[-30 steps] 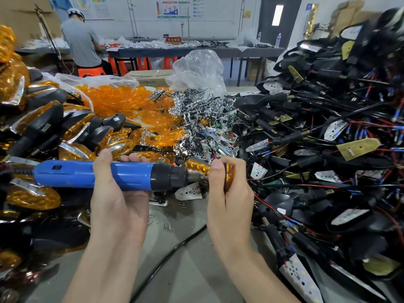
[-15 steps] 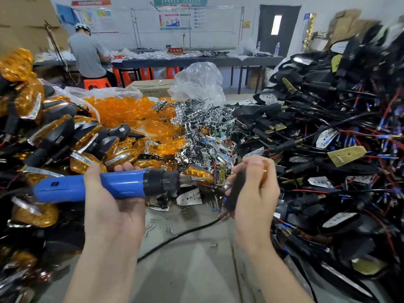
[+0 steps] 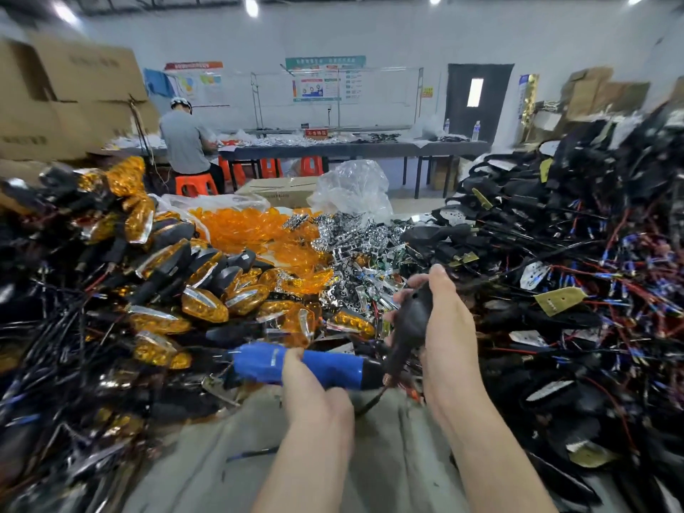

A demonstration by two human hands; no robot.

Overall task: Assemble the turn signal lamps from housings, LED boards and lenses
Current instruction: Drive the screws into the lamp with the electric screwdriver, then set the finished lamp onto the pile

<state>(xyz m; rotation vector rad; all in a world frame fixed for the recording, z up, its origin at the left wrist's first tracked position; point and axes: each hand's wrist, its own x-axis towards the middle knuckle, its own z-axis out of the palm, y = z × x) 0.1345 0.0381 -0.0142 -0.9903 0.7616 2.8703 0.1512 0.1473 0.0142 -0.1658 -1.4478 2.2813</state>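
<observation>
My left hand (image 3: 314,394) grips a blue electric screwdriver (image 3: 296,364) that lies across the table, its black nose pointing right. My right hand (image 3: 444,320) holds a turn signal lamp (image 3: 411,320) upright by its black housing, stalk downward, with a wire trailing below it. The screwdriver's tip sits close to the lamp's stalk. To the left lie assembled amber lamps (image 3: 203,301). Loose amber lenses (image 3: 255,231) and shiny reflector pieces (image 3: 355,253) lie behind. Black housings with LED boards and wires (image 3: 555,290) fill the right side.
The grey table top (image 3: 222,460) shows between my forearms. A clear plastic bag (image 3: 351,190) and a cardboard box (image 3: 281,190) stand behind the piles. A person (image 3: 185,142) sits at a far workbench (image 3: 351,146) beside orange stools.
The camera tilted up. My right hand turned the lamp from lying against the screwdriver tip to standing upright, black back facing me. The screwdriver dropped lower and moved right.
</observation>
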